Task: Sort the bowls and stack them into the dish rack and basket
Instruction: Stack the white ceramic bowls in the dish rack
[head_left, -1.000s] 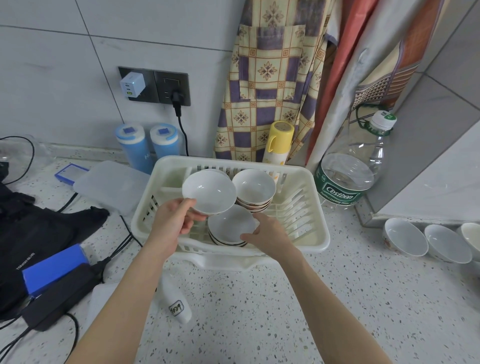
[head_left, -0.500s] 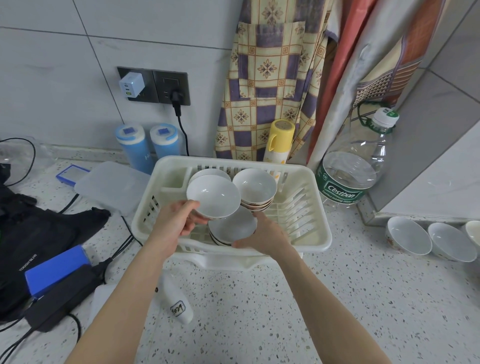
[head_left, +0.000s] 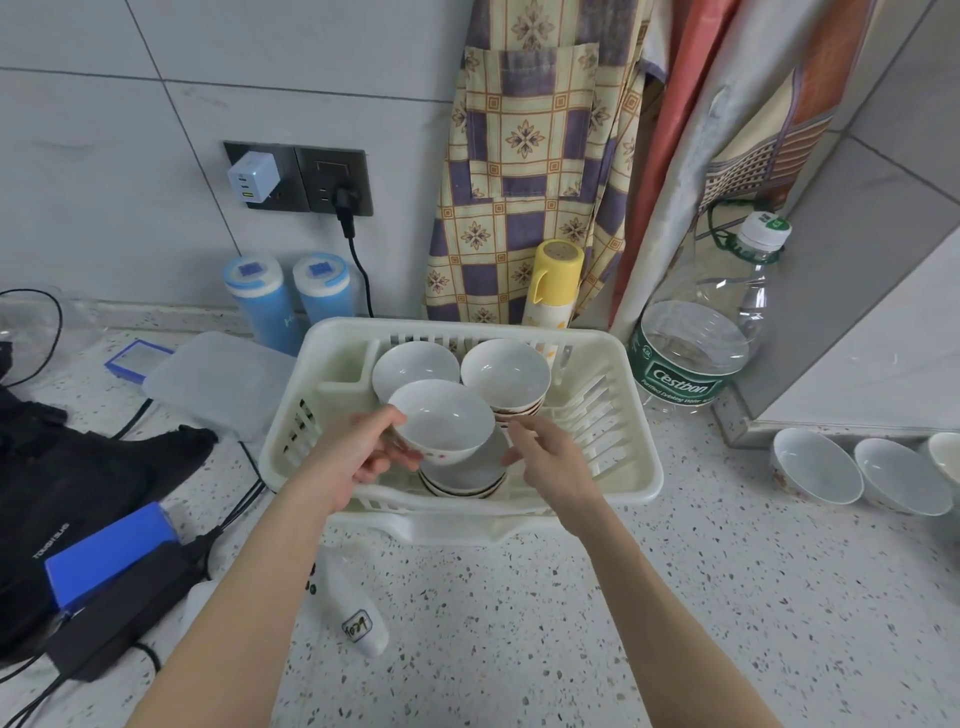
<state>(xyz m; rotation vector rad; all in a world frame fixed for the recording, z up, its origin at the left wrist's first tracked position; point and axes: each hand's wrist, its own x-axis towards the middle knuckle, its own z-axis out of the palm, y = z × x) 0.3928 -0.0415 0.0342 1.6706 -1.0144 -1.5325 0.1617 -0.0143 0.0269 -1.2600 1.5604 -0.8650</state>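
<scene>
My left hand (head_left: 358, 452) grips a white bowl (head_left: 441, 418) by its near rim, just above a stack of bowls (head_left: 467, 475) at the front of the cream dish rack (head_left: 613, 483). My right hand (head_left: 550, 457) hovers beside that stack with fingers loosely spread, holding nothing. Further back in the rack sit a single white bowl (head_left: 413, 361) and another stack of bowls (head_left: 506, 371). Three more bowls lie tilted on the counter at the right (head_left: 815, 467), (head_left: 901, 483), (head_left: 945, 454).
A large water bottle (head_left: 696, 338) stands right of the rack, a yellow flask (head_left: 553, 283) and two blue containers (head_left: 283, 299) behind it. A plastic lid (head_left: 218, 379), black bag (head_left: 62, 483), blue box (head_left: 109, 553), cables and a small white bottle (head_left: 353, 608) lie left and front.
My left hand has carried the white bowl rightward and down over the front stack. My right hand has let go of the stack's rim and drawn slightly to the right.
</scene>
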